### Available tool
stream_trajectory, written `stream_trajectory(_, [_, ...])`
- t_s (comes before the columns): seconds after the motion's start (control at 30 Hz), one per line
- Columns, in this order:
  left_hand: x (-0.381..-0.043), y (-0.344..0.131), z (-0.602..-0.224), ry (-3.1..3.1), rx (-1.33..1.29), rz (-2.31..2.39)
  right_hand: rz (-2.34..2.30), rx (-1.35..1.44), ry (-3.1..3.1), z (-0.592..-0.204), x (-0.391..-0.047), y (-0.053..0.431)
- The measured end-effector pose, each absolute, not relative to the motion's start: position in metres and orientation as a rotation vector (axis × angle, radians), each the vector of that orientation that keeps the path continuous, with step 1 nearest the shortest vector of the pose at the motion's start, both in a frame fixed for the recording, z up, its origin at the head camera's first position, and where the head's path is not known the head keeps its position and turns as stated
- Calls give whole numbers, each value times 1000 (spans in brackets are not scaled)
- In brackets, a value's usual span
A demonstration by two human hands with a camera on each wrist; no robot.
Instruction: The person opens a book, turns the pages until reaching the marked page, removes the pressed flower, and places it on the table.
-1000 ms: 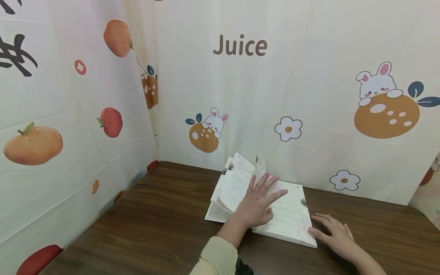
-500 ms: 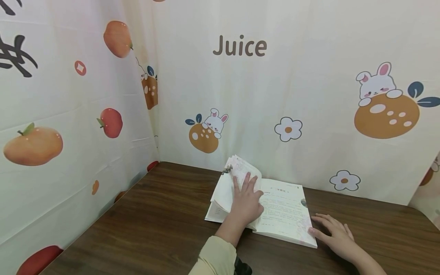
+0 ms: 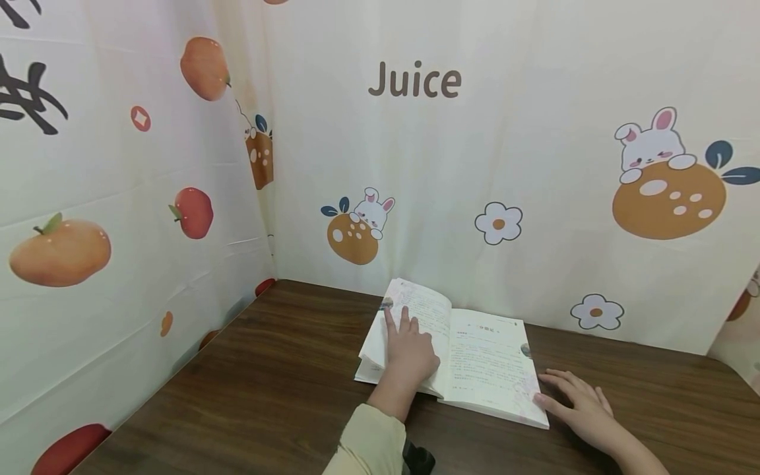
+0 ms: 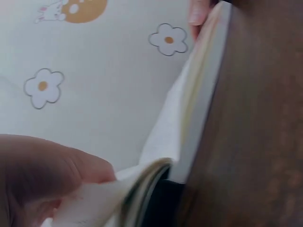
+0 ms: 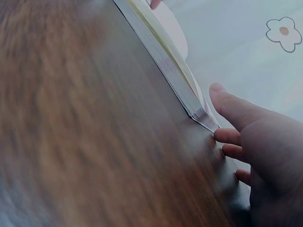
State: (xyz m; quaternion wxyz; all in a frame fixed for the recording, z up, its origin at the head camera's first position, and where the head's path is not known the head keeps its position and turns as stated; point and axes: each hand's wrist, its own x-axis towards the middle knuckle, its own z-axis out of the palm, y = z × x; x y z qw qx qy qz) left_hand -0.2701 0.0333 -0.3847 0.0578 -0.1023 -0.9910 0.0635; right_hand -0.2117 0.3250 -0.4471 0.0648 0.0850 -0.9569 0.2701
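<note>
An open book [image 3: 487, 359] with printed pages lies on the brown wooden table [image 3: 267, 369]. On its left page rests my left hand [image 3: 411, 356], with fingers spread toward the outer edge. In the left wrist view the thumb of that hand [image 4: 52, 165] lies over the curved pages near the spine. My right hand [image 3: 578, 406] is at the book's lower right edge, its thumb on the page corner. In the right wrist view, the right hand's fingers [image 5: 228, 136] stand beside the book's edge [image 5: 165, 71], loosely bent.
A pale printed curtain [image 3: 534, 132] hangs behind the table and along the left side. A dark strap or device [image 3: 418, 458] sits at the left wrist by the light sleeve [image 3: 374, 439]. The table's wood surface surrounds the book.
My left hand has swept leftward across the book, and a raised page has turned over onto the left side. The right-hand page shows different print. My right hand stays put.
</note>
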Motion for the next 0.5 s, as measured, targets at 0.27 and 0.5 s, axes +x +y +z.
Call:
stream_trajectory(0.27, [-264,21,-371,-3157,-299,98,849,264,-2882,-446,-211,325])
stream_trajectory(0.5, [-265,21,-380,-3177,-281,16,848,269,-2886,-446,-212,325])
